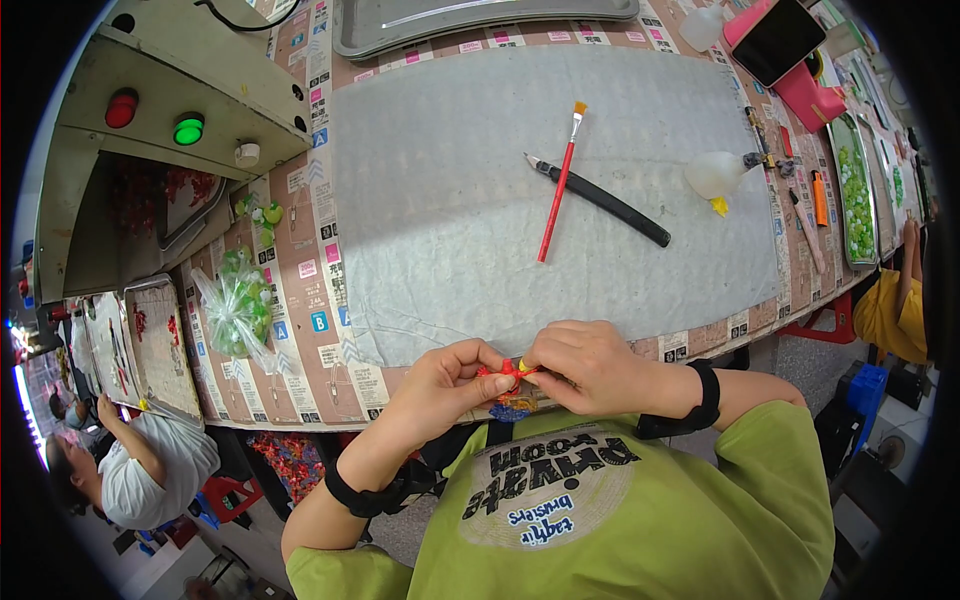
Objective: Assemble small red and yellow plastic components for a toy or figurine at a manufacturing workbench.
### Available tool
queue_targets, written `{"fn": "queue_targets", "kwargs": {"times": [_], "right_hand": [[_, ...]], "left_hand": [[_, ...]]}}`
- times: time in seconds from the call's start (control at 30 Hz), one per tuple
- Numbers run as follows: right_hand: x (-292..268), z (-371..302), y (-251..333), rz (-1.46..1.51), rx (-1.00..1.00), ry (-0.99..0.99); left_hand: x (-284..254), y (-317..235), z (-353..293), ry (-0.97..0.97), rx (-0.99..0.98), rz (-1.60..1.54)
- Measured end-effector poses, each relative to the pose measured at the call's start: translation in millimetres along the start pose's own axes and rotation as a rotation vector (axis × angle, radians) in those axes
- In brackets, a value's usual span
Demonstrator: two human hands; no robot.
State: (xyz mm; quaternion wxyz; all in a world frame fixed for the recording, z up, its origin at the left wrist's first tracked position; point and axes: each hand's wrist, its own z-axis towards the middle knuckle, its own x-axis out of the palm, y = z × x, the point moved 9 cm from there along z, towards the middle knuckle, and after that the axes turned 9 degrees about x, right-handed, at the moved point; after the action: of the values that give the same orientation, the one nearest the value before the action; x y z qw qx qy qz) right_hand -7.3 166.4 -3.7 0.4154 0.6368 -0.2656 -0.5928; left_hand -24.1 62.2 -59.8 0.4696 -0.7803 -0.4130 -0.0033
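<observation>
Small red and yellow piece is pinched between the left hand and the right hand, brought together at the near edge of the grey mat. Left of the mat, green pieces are held in a clear bag. On the mat, a red brush is laid across a black knife. Right of it, a tray of green pieces is seen.

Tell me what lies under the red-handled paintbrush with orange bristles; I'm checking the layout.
Under the red-handled paintbrush lies a black-handled craft knife, crossing beneath it on the grey sheet. The short stretch of knife beneath the brush handle is covered.
</observation>
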Motion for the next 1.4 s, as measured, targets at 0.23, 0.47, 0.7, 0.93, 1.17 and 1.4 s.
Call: {"fn": "queue_targets", "kwargs": {"times": [0.23,0.47,0.7,0.93,1.17,1.4], "right_hand": [[-0.2,0.7,0.6,-0.002,-0.001,0.002],[1.1,0.4,1.4,0.005,-0.001,0.007],[3.9,2.5,1.4,0.016,0.027,0.049],[-0.8,5.4,4.5,0.036,0.002,-0.006],[1.8,5.3,4.1,-0.011,0.053,0.015],[1.8,6.1,6.5,-0.031,0.051,0.017]], "left_hand": [[-0.1,-0.9,-0.2,-0.003,0.000,0.006],[-1.2,1.4,-1.4,-0.012,-0.001,-0.007],[-2.2,-0.4,1.4,-0.015,0.027,0.009],[-2.1,1.2,3.8,0.027,0.038,0.050],[-3.4,3.8,3.4,0.055,0.023,0.055],[-3.7,3.6,1.8,0.050,0.052,0.008]]}}
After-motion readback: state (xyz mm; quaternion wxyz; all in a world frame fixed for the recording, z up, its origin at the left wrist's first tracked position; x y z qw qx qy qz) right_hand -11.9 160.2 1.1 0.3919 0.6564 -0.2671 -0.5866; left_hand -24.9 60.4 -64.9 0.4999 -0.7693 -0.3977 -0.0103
